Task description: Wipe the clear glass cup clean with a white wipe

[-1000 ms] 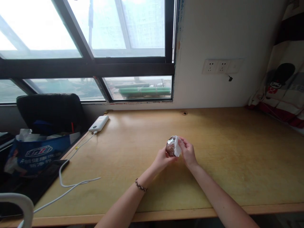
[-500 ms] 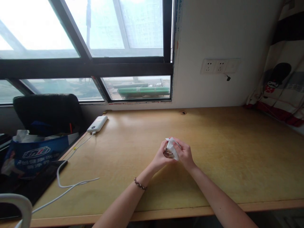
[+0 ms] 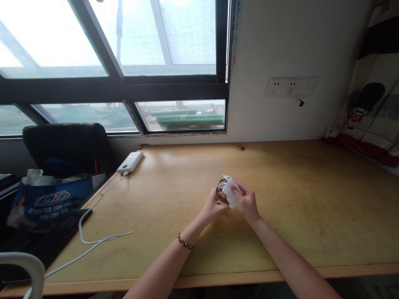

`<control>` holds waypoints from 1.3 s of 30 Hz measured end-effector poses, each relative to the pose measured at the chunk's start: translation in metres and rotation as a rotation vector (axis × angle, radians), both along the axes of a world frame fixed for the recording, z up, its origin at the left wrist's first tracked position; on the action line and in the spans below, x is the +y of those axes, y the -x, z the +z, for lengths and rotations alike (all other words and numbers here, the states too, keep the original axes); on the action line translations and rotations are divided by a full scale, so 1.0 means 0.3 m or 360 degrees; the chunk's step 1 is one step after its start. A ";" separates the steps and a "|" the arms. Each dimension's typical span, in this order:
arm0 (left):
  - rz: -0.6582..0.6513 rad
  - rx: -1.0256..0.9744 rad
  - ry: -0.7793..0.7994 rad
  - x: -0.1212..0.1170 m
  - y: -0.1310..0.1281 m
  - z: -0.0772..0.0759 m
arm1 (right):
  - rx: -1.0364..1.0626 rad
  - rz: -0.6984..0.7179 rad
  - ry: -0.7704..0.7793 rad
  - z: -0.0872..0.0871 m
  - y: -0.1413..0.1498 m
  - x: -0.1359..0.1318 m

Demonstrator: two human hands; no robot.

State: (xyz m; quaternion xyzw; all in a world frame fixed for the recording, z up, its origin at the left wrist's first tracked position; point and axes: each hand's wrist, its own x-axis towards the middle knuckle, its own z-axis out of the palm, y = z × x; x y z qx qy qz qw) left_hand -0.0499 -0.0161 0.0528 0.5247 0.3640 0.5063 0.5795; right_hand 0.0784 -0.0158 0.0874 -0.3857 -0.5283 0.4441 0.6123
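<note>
Both of my hands meet over the middle of a long wooden desk [image 3: 305, 199]. My left hand [image 3: 211, 207] is closed round a small shiny brown round object [image 3: 221, 194]. My right hand [image 3: 247, 200] pinches a white paper or cloth [image 3: 230, 193] and presses it against that object. What the shiny object is cannot be made out. A beaded bracelet [image 3: 185, 243] sits on my left wrist.
A white power bank [image 3: 130, 161] lies at the desk's back left, its white cable [image 3: 93, 232] trailing off the left edge. A black chair [image 3: 67, 145] and a blue bag [image 3: 46, 201] stand to the left. Wall sockets [image 3: 289, 87] are above the desk; patterned fabric [image 3: 368, 120] at far right.
The shiny object has turned in my left hand while my right hand shifted the white paper over it. Both hands stayed at the same spot on the desk.
</note>
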 end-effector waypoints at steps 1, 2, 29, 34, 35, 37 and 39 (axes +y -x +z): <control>-0.0060 -0.0050 0.0036 0.001 -0.001 0.002 | -0.0098 -0.0031 -0.0116 0.009 -0.002 -0.003; -0.0130 -0.0118 0.0075 0.000 -0.003 0.006 | -0.0195 -0.0061 -0.0230 0.016 -0.004 -0.006; -0.0116 -0.0985 0.0251 0.015 0.052 0.058 | -0.0014 0.0083 0.0224 -0.033 0.018 0.000; -0.0438 -0.1038 0.0528 0.016 0.082 0.073 | -0.0136 0.0088 -0.0026 -0.002 0.000 -0.008; -0.0517 -0.1053 0.0586 0.015 0.087 0.077 | -0.0195 0.0086 -0.0107 0.007 -0.005 -0.009; -0.0626 -0.1091 0.0673 0.012 0.092 0.081 | -0.0344 0.0082 -0.0279 0.020 -0.015 -0.009; -0.0641 -0.1126 0.0726 0.009 0.089 0.078 | -0.0503 0.0106 -0.0454 0.027 -0.022 -0.009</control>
